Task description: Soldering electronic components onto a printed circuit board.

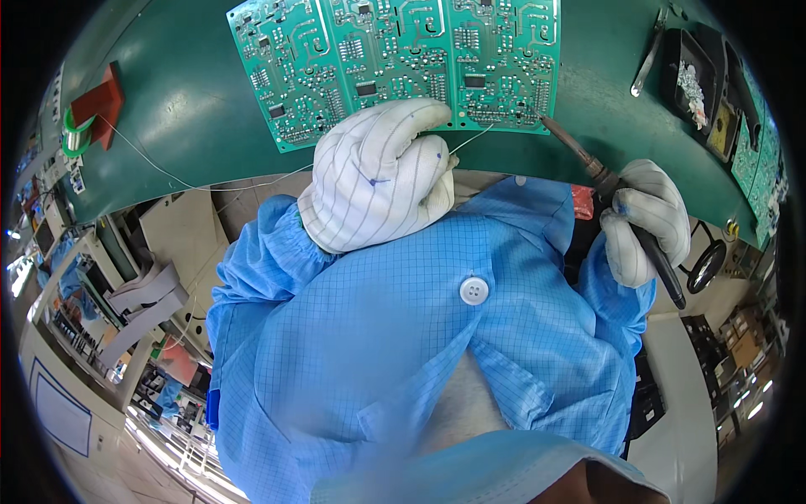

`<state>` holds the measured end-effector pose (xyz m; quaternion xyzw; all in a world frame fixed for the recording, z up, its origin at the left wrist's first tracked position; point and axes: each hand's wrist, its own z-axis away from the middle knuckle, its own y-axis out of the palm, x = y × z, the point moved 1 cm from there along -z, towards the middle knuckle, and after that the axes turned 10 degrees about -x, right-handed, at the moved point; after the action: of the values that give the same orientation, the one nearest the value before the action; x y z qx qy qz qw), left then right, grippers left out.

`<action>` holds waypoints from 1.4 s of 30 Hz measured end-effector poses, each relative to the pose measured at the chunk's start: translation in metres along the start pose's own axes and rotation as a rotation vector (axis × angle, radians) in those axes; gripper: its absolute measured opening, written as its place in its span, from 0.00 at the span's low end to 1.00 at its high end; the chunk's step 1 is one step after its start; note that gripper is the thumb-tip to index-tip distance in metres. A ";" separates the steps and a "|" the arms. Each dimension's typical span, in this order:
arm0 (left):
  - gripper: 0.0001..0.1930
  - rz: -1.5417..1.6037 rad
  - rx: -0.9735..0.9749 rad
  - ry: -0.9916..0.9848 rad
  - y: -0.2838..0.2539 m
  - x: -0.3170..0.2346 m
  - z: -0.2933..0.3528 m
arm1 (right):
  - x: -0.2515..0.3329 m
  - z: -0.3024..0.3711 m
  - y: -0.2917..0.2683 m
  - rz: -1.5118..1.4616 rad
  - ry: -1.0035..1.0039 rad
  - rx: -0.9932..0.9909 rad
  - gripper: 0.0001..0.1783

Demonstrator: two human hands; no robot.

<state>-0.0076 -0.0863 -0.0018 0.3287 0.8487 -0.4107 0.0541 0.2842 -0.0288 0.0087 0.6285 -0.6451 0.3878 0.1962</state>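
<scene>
A green circuit board panel point(395, 63) of three joined sections lies on the green work mat. My left hand point(378, 176), in a white striped glove, is closed around a thin solder wire point(472, 139) at the panel's near edge. The wire's free end points toward the right section. In my right hand point(646, 223), also gloved, is a soldering iron point(583, 160), gripped by its dark handle. Its tip reaches the right section's lower right corner; whether it touches the board I cannot tell. The wire end and the tip are apart.
At the left, a solder spool point(77, 134) sits by a red holder point(101, 105), its wire trailing to my left hand. On the right are a black iron stand point(701, 88) with whitish scraps, metal tweezers point(650, 55) and more circuit boards point(758, 164). The green mat point(189, 80) curves around me.
</scene>
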 end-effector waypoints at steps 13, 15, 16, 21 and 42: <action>0.12 -0.002 0.026 -0.004 0.000 0.000 0.002 | 0.007 -0.011 0.012 -0.099 -0.004 0.158 0.19; 0.12 0.001 0.043 -0.009 0.000 0.000 0.002 | 0.008 -0.012 0.013 -0.081 -0.015 0.187 0.21; 0.12 0.009 0.048 -0.013 0.000 0.000 0.002 | 0.007 -0.012 0.013 -0.071 -0.022 0.190 0.21; 0.11 0.007 0.052 -0.022 0.001 0.000 0.002 | 0.006 -0.014 0.013 -0.058 -0.016 0.203 0.18; 0.12 0.041 0.026 -0.044 -0.003 0.003 -0.004 | 0.005 -0.017 -0.006 -0.038 0.028 0.208 0.14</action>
<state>-0.0113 -0.0829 0.0017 0.3376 0.8350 -0.4275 0.0772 0.2849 -0.0183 0.0243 0.6521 -0.5865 0.4575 0.1463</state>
